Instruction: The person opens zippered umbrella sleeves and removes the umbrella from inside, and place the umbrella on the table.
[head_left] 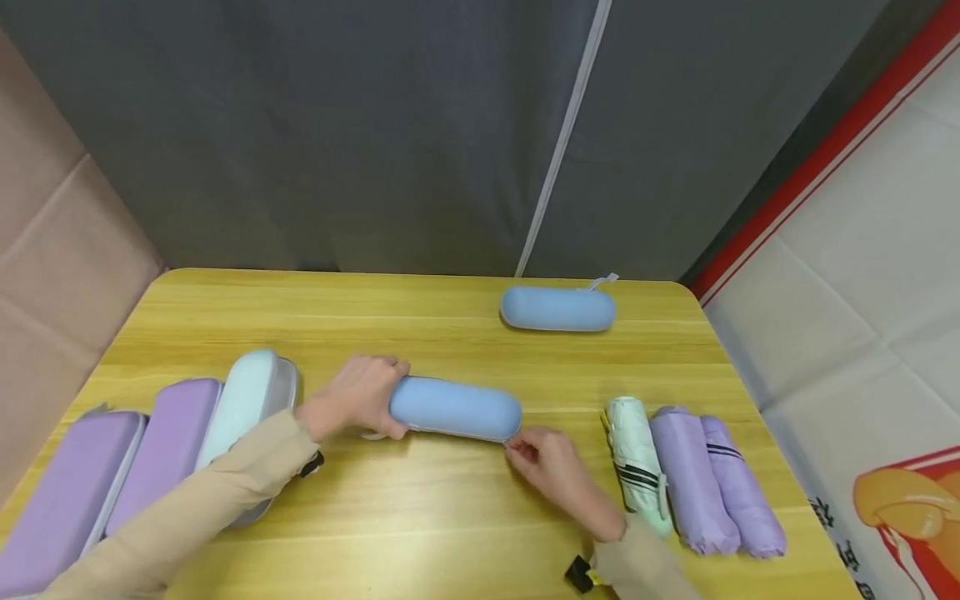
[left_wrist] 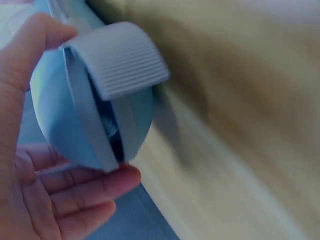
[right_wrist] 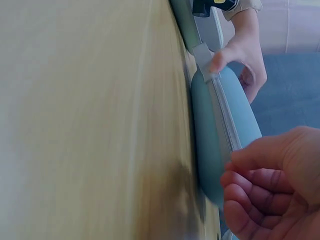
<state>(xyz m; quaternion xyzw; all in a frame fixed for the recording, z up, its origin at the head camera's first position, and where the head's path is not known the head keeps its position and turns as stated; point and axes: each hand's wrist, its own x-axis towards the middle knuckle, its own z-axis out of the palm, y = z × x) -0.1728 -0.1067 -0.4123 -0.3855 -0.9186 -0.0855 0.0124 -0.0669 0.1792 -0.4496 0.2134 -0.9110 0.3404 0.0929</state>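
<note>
A blue zippered case (head_left: 455, 408) lies lengthwise at the middle of the table. My left hand (head_left: 367, 396) grips its left end, thumb on the near side and fingers on the far side. In the left wrist view, a grey ribbed tab (left_wrist: 122, 60) spans the seam at that end, and the seam gapes below it. At the case's right end, my right hand (head_left: 551, 467) pinches at the zipper with thumb and index finger, the other fingers curled. The zipper pull itself is hidden by the fingertips. The zipper track (right_wrist: 226, 112) runs along the near side.
Another blue case (head_left: 558, 309) with a strap lies at the table's back edge. On the left stand two purple cases (head_left: 168, 442) and a pale mint case (head_left: 238, 400), partly behind my left forearm. A mint folded umbrella (head_left: 636, 458) and two purple ones (head_left: 693, 479) lie on the right.
</note>
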